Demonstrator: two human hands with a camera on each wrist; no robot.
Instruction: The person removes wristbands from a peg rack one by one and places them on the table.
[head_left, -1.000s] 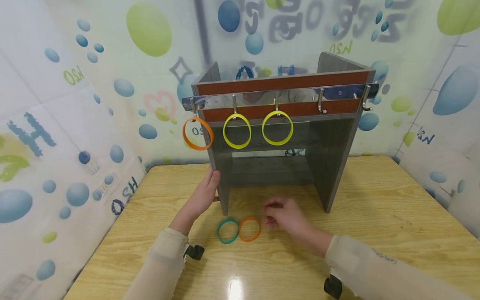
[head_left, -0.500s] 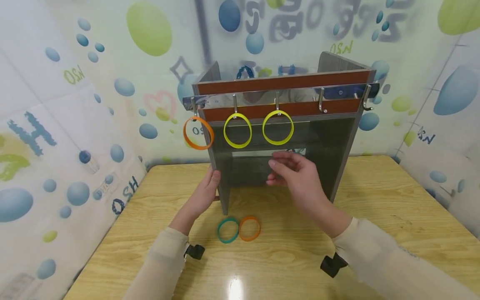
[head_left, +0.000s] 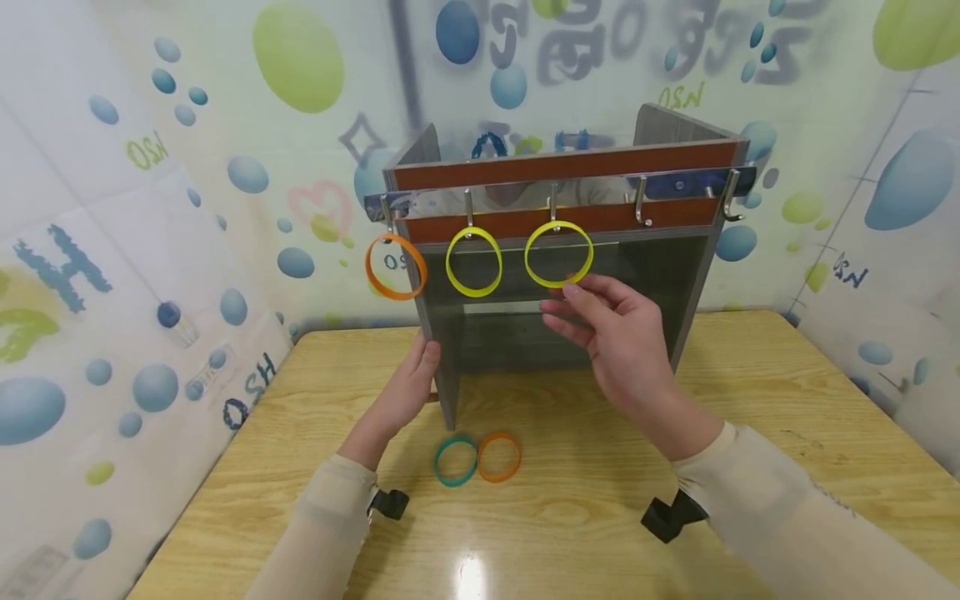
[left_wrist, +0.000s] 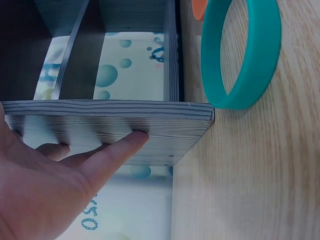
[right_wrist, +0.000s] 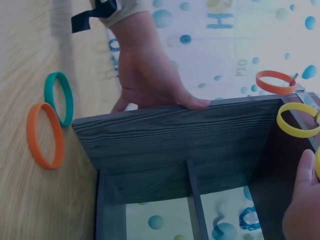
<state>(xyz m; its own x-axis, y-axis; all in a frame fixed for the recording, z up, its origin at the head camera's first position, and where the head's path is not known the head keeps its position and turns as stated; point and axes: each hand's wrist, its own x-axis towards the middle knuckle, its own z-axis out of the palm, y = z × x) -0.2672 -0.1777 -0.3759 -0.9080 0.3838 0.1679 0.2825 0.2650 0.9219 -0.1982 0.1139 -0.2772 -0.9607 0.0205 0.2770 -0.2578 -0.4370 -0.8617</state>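
Right hand (head_left: 626, 333) apparently pinches the 5 o'clock rim of yellow ring (head_left: 527, 257) on hook 3 (head_left: 553, 200) of 5. Left hand (head_left: 405, 387), fingers extended, touches cabinet's (head_left: 667, 275) 9 o'clock side. Table (head_left: 570, 533), 7 o'clock: teal ring (head_left: 453, 484), orange ring (head_left: 497, 480).

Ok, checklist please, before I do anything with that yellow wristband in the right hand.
1. Left hand against the shelf's left side panel: ok, resting on its outer face.
2. Right hand on the yellow wristband: ok, thumb and finger pinch its lower edge.
3. Firmness of that pinch: cannot tell.
4. Wristband free of the middle hook: not ok, looped over it.
5. Fourth hook and fifth hook from left bare: ok.
6. Teal wristband and orange wristband clear of both hands: ok, side by side on the table.
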